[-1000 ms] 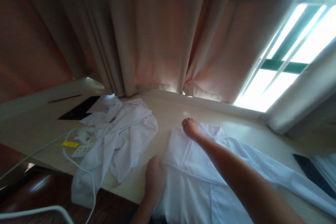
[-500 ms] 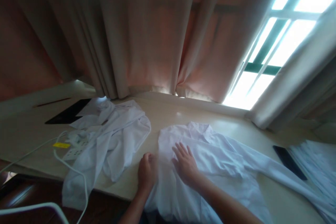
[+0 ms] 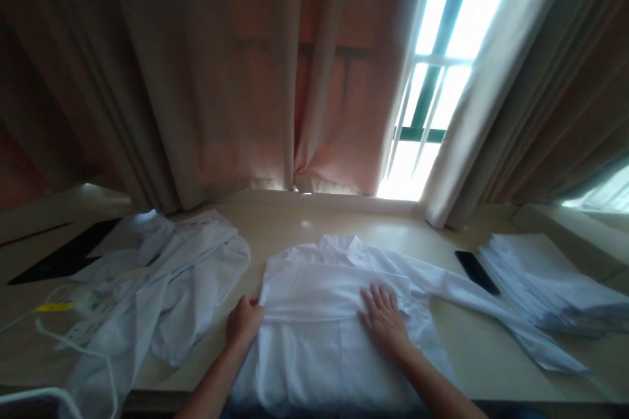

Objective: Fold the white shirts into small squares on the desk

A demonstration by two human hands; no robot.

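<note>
A white long-sleeved shirt (image 3: 314,347) lies spread out in front of me, its collar toward the window. One sleeve is laid across its upper body; the other stretches out to the right. At the shirt's left edge, my left hand (image 3: 246,319) is closed, pinching the cloth with thumb and fingers. My right hand (image 3: 386,321) rests flat on the folded-over sleeve, fingers apart. The shirt's lower end drops toward the near table edge, partly behind my forearms.
A crumpled white garment (image 3: 196,288) lies at the left over a power strip (image 3: 86,327) with a white cable. Behind it is a black flat board (image 3: 69,252). To the right are a black phone (image 3: 476,272) and a stack of folded white clothes (image 3: 555,281). Curtains (image 3: 236,78) hang behind the table.
The view has turned to the right. My right hand has slid rightward over the shirt, and a sleeve now lies straight across it. My left hand now grips the shirt's left edge.
</note>
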